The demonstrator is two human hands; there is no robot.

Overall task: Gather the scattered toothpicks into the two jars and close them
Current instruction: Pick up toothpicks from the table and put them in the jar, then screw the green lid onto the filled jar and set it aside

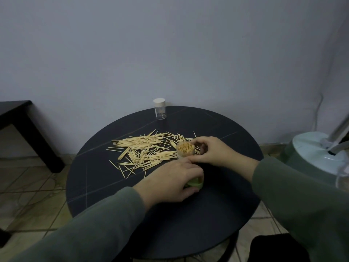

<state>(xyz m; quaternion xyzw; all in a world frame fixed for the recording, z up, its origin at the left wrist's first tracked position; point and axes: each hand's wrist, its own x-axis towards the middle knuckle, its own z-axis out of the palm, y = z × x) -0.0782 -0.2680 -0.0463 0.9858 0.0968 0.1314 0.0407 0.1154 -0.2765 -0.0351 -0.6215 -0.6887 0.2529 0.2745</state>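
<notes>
Several toothpicks [143, 151] lie scattered across the middle of the round black table [117, 188]. An open clear jar [185, 150] packed full of toothpicks stands upright at the right end of the pile. My right hand [217, 153] curls round that jar from the right. My left hand [173, 181] grips a green lid [194, 183] on the table just in front of the jar. A second clear jar [160, 109] with a white cap on stands at the table's far edge, holding a few toothpicks.
A dark side table [20, 118] stands at the left against the wall. A pale round fan base [313, 154] sits on the floor to the right. Tiled floor surrounds the table, and a black object [273, 248] lies below its front edge.
</notes>
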